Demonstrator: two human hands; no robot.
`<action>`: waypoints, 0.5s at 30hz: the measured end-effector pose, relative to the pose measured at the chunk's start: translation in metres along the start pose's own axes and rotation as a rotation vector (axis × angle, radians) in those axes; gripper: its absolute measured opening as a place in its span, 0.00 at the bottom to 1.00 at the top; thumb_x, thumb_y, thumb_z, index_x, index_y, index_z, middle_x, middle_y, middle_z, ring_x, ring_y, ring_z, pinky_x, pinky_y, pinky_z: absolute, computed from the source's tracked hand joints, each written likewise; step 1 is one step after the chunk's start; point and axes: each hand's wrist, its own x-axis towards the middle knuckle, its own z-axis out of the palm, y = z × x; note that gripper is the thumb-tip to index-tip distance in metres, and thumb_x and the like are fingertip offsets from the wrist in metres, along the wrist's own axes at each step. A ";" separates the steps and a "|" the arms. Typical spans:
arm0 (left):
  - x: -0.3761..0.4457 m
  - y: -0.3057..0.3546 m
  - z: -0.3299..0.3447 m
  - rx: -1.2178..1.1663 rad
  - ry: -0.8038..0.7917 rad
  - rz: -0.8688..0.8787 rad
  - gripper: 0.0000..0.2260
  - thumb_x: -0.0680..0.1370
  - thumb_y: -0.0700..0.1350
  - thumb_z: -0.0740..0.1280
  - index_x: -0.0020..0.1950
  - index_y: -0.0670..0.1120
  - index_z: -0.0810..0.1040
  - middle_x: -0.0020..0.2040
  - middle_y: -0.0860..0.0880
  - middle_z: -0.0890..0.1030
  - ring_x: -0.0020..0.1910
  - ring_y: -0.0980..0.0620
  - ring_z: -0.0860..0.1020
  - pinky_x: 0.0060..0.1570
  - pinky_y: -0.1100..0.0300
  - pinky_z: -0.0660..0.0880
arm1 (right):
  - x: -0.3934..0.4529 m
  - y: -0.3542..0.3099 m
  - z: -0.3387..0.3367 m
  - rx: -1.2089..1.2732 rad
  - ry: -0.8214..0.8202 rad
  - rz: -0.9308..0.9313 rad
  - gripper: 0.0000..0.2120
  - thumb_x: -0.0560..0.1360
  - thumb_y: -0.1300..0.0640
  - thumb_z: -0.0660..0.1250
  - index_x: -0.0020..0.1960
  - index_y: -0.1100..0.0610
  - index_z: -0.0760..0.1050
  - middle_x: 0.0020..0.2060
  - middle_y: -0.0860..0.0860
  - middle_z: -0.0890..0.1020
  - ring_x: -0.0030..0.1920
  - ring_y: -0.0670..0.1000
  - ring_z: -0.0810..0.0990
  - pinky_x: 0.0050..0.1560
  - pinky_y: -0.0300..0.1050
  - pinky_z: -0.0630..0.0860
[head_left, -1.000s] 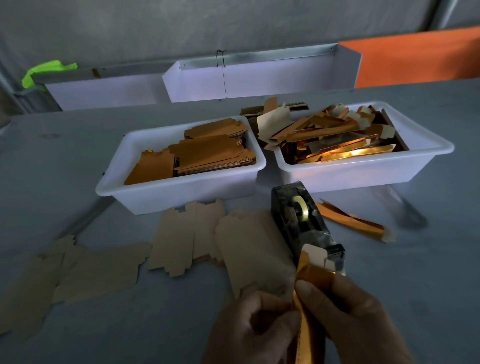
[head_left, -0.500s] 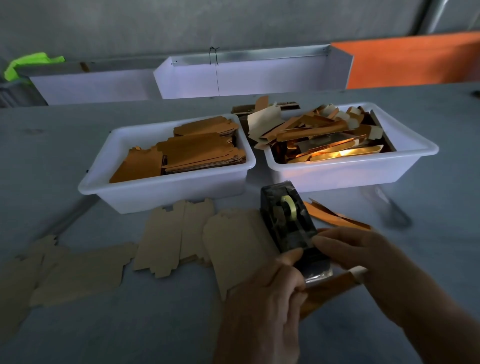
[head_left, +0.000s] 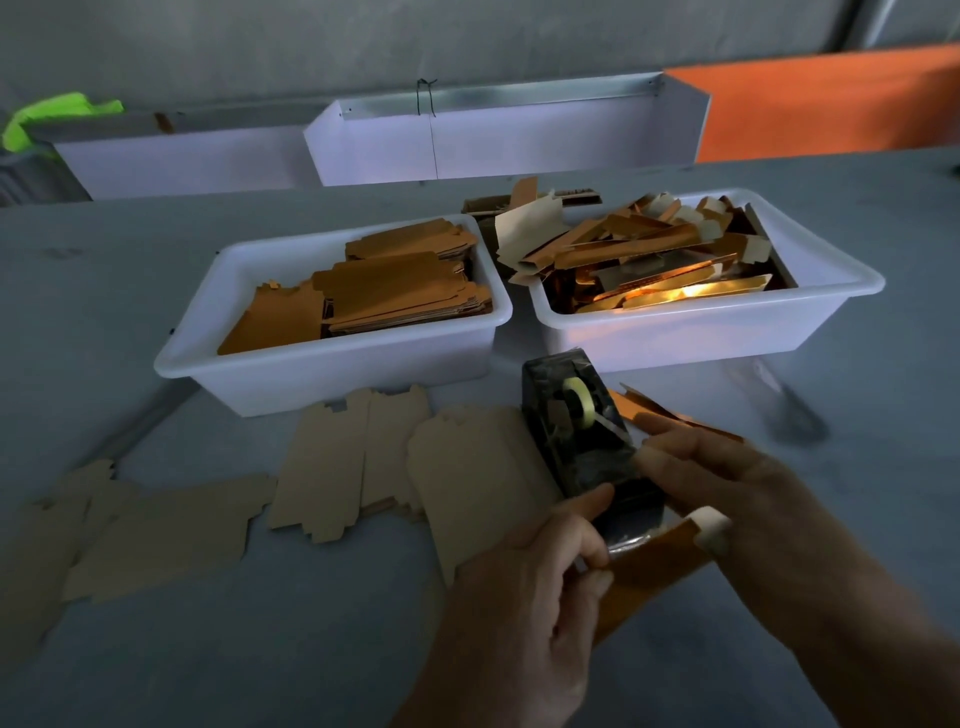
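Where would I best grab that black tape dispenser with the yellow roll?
Probably from above, across the tall rear half of the black tape dispenser, pinching its two flat long sides; the left hand and right hand crowd its low front end.

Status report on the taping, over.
Left hand pinching at tape dispenser cutter end. Right hand resting on dispenser, grip unclear. Orange carton under both hands. Nothing blocking.

Dark see-through tape dispenser (head_left: 582, 447) upright on bench (head_left: 311, 649), pale yellow tape roll (head_left: 575, 410) inside, cutter end toward near edge. Orange-gold carton strip (head_left: 652, 564) just below cutter, lying diagonally, white flap (head_left: 709, 527) at right end.
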 end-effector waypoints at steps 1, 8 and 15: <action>0.000 0.000 0.000 0.005 0.004 -0.002 0.13 0.77 0.43 0.66 0.40 0.59 0.68 0.65 0.73 0.69 0.35 0.73 0.72 0.36 0.81 0.62 | -0.004 0.000 -0.001 0.008 0.030 -0.009 0.02 0.65 0.60 0.70 0.35 0.57 0.81 0.57 0.44 0.80 0.57 0.41 0.77 0.56 0.43 0.69; 0.000 -0.006 -0.009 0.086 -0.107 0.078 0.04 0.77 0.45 0.64 0.44 0.53 0.71 0.69 0.75 0.62 0.54 0.74 0.71 0.47 0.80 0.62 | -0.015 0.016 -0.005 -0.131 0.081 -0.060 0.07 0.70 0.61 0.71 0.34 0.54 0.82 0.55 0.38 0.79 0.55 0.35 0.75 0.55 0.37 0.67; 0.006 -0.001 -0.026 -0.033 -0.194 0.080 0.06 0.77 0.45 0.64 0.42 0.54 0.69 0.70 0.72 0.63 0.44 0.60 0.79 0.37 0.72 0.67 | -0.017 0.022 0.001 -0.033 0.075 -0.085 0.10 0.67 0.71 0.71 0.31 0.58 0.81 0.54 0.41 0.79 0.46 0.34 0.80 0.39 0.32 0.75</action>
